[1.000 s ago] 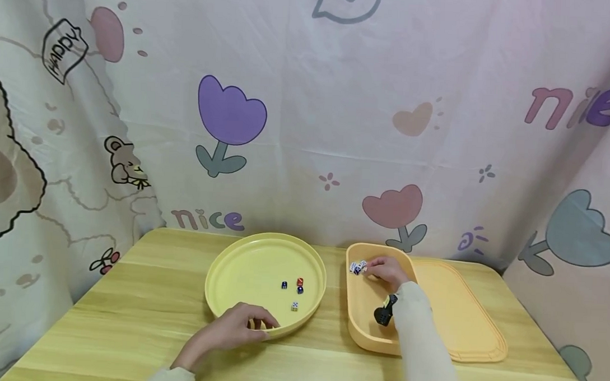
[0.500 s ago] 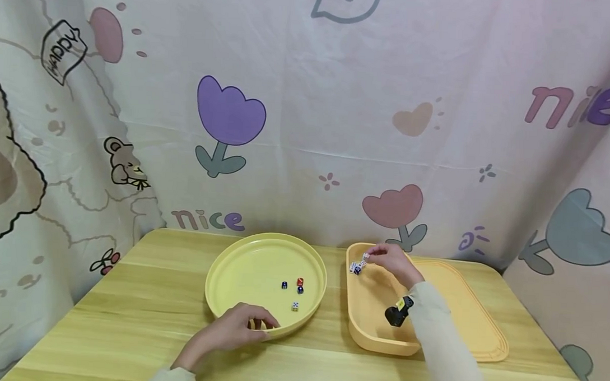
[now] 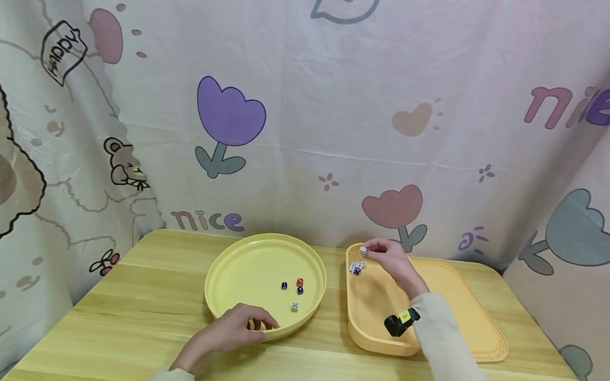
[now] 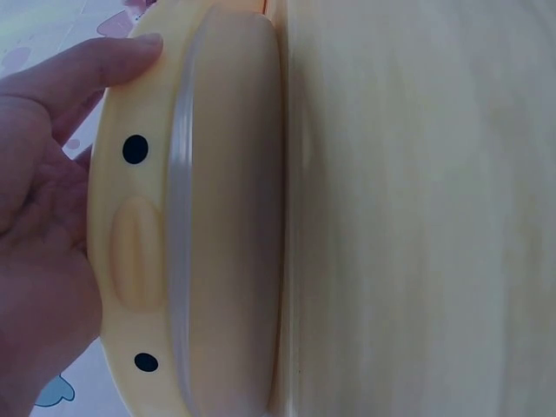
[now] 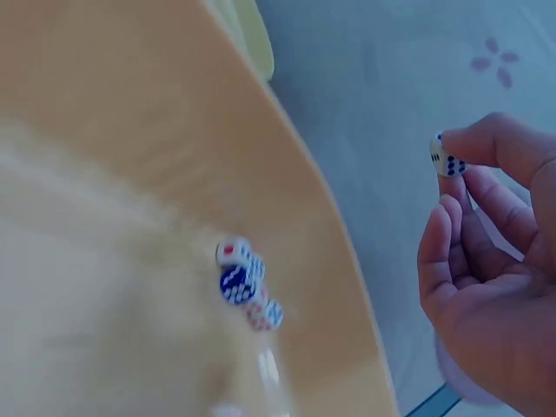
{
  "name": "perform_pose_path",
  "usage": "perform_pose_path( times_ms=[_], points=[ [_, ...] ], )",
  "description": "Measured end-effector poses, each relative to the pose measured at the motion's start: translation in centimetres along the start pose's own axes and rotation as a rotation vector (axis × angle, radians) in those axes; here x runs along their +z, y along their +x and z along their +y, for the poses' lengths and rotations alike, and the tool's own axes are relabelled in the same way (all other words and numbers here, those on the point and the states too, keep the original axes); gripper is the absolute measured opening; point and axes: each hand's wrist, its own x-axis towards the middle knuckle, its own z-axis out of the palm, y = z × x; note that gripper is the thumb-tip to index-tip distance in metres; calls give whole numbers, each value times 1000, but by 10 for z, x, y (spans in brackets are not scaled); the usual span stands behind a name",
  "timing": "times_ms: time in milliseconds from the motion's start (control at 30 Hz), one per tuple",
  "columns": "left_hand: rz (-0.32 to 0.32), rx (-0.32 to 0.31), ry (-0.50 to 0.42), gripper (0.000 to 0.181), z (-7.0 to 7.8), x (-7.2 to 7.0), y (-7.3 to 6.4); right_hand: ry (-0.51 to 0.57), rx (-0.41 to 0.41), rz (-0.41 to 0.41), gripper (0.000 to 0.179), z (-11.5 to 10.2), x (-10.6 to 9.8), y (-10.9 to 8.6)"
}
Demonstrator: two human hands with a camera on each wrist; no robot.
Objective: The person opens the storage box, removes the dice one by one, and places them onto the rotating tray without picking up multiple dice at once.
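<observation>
My right hand [image 3: 395, 262] pinches a white die [image 5: 447, 158] with dark pips between thumb and fingertips, raised over the far-left corner of the orange box [image 3: 382, 297]. Below it in the box sits a small cluster of dice, with a blue die [image 5: 236, 284] among white ones. My left hand [image 3: 237, 326] grips the near rim of the round yellow tray [image 3: 247, 270], thumb outside and fingers over the edge. In that tray lie two blue dice, one [image 3: 284, 285] set apart and the other beside a red die [image 3: 300, 282], plus a white die [image 3: 294, 307] nearer me.
A flat orange lid-like panel [image 3: 464, 314] lies right of the box. The wooden table [image 3: 129, 302] extends left of the tray and in front of both containers. A printed curtain [image 3: 298, 100] hangs behind the table. A black camera [image 3: 400, 323] sits on my right wrist.
My right hand has risen out of the box corner, carrying the white die up from the cluster. My left hand and the dice in the yellow tray stay put.
</observation>
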Motion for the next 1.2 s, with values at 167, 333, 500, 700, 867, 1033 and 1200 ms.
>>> perform_pose_path(
  times_ms=[167,333,500,700,867,1033,1200],
  points=[
    [-3,6,0,16,0,0,1,9,-25,15,21,-12,9,-7],
    [-6,0,-4,16,0,0,1,53,-57,-18,20,-18,19,-13],
    [-7,-1,-6,16,0,0,1,89,-98,-79,19,-20,29,-20],
    [-10,-13,-5,16,1,0,1,101,-154,-104,17,-24,40,-28],
    [-10,-10,-2,17,1,-1,1,112,-152,-103,17,-27,49,-34],
    [-6,-9,1,17,1,-1,1,130,-142,-119,20,-26,61,-38],
    [-4,-4,-1,16,1,0,0,135,-134,-113,21,-24,71,-42]
  ],
)
